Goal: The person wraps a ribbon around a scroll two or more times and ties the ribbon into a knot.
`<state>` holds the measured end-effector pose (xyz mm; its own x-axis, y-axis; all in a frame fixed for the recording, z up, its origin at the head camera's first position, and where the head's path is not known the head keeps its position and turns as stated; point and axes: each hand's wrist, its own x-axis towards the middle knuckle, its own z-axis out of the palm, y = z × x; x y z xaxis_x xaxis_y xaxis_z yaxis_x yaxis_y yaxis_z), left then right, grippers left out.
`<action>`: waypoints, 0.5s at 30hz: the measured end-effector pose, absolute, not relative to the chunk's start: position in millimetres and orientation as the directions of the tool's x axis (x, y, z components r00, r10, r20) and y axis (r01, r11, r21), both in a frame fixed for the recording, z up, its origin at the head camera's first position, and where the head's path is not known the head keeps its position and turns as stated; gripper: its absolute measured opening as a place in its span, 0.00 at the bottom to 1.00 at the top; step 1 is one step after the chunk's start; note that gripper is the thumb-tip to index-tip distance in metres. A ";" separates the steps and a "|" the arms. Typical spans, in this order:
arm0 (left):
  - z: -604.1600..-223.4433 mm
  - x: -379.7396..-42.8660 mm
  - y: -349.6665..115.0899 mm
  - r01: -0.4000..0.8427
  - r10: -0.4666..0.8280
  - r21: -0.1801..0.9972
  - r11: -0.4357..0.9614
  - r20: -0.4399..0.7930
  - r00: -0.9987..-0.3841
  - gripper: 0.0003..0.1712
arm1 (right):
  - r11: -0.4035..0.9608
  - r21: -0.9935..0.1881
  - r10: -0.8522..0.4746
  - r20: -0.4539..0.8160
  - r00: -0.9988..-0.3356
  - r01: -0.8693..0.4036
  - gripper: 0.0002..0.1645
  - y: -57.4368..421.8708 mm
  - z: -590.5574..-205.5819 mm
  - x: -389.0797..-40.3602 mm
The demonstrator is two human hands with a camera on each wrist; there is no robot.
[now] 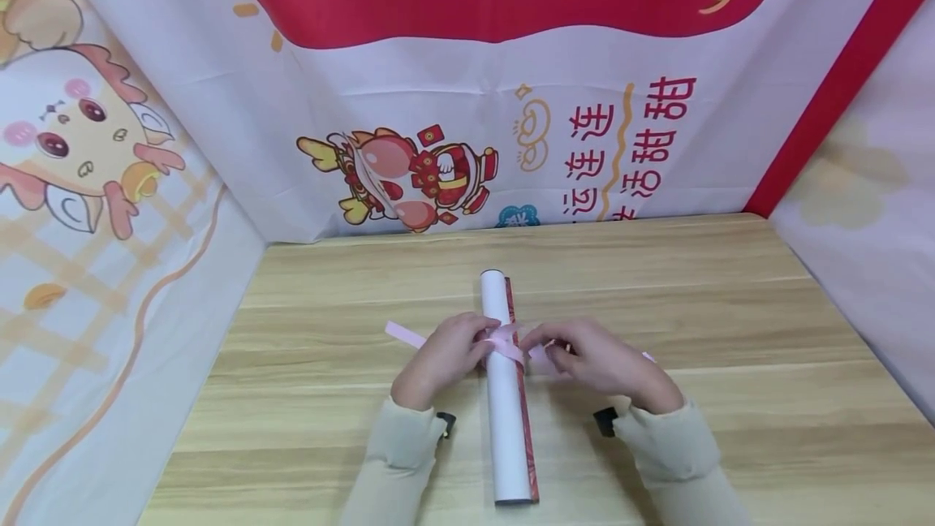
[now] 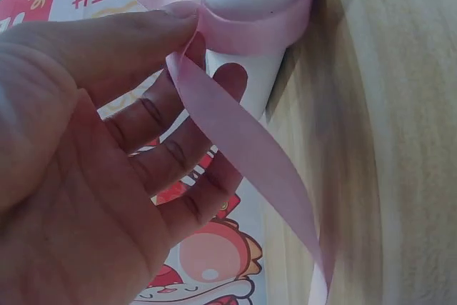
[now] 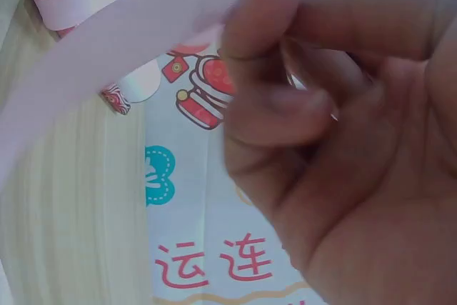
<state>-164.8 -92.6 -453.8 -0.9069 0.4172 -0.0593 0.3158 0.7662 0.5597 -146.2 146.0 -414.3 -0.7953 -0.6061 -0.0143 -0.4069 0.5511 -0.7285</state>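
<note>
A long white paper roll (image 1: 506,420) with a red patterned edge (image 1: 529,445) lies lengthwise on the table, pointing away from me. A pink ribbon (image 1: 504,345) wraps round its middle. At the roll's left side my left hand (image 1: 451,351) pinches the ribbon between thumb and index finger, the other fingers loosely bent; one loose tail (image 2: 243,137) hangs down from this pinch in the left wrist view. To the right of the roll, my right hand (image 1: 588,355) has curled fingers and holds another ribbon length (image 3: 136,23) at the fingertips.
The wood-grain table (image 1: 307,428) carries the roll. Behind it hangs a white printed cloth (image 1: 453,79) with red shapes and cartoon figures, and further cloths (image 1: 168,209) border the left and right sides. Each sleeve has a dark wrist device (image 1: 605,422) near its cuff.
</note>
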 end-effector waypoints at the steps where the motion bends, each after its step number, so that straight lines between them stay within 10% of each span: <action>1: -454.0 -164.9 -92.5 0.305 0.411 0.566 0.766 -0.067 -0.909 0.21 | 0.558 -0.723 -0.589 0.001 -0.808 -0.407 0.17 145.6 -413.1 -146.1; 15: -453.0 -163.9 -97.5 0.258 0.409 0.688 0.679 -0.062 -0.911 0.11 | 0.525 -0.756 -0.505 0.093 -0.858 -0.391 0.11 132.3 -409.1 -141.0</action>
